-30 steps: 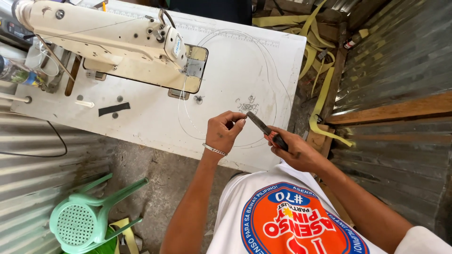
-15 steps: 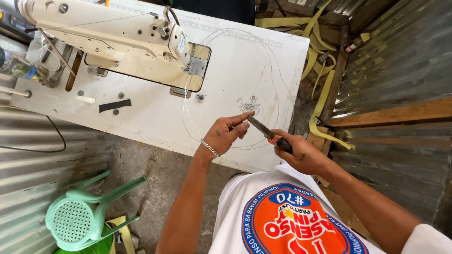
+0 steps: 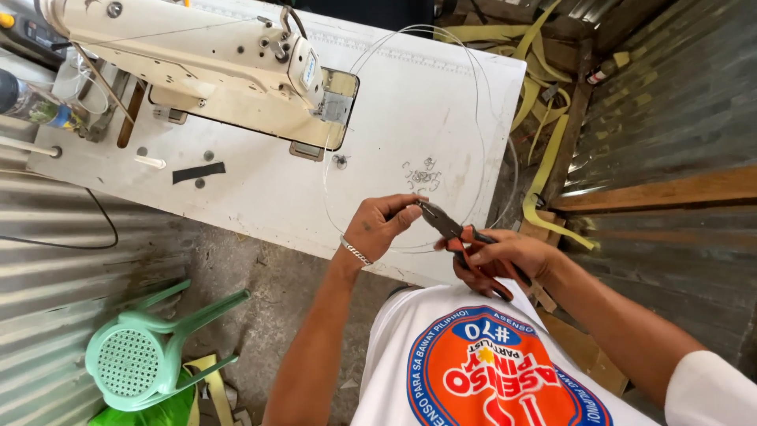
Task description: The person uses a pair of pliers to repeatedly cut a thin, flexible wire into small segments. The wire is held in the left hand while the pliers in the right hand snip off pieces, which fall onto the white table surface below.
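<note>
The right hand [image 3: 505,256] is wrapped around the red-and-black handles of a pair of pliers [image 3: 461,237], fingers curled tight, with the dark nose of the tool pointing up and left toward the other hand. The left hand [image 3: 382,225] meets it there: thumb and fingertips are pinched together right at the tip of the pliers, closed on a thin clear wire [image 3: 473,102]. Whether the nose of the pliers is actually biting the wire I cannot tell; the spot is too small. A silver bracelet [image 3: 355,250] sits on the left wrist.

From the pinch the wire rises away from the hands in a big loose loop, sweeping over the white table [image 3: 410,118] and back down past the pliers on the right-hand side. The loop lies partly on the table top and partly out past its edge.

Beyond the left hand, further up the table, stands a cream industrial sewing machine [image 3: 213,63], its head end nearest the loop. A strip of black tape [image 3: 199,171] is stuck on the table out to the left of the grip. Below the left forearm, down on the concrete floor, a mint-green plastic stool [image 3: 142,355] lies on its side. Above and to the right of the right hand, yellow webbing straps [image 3: 544,158] hang off the table's far corner against the corrugated metal wall [image 3: 670,102].
</note>
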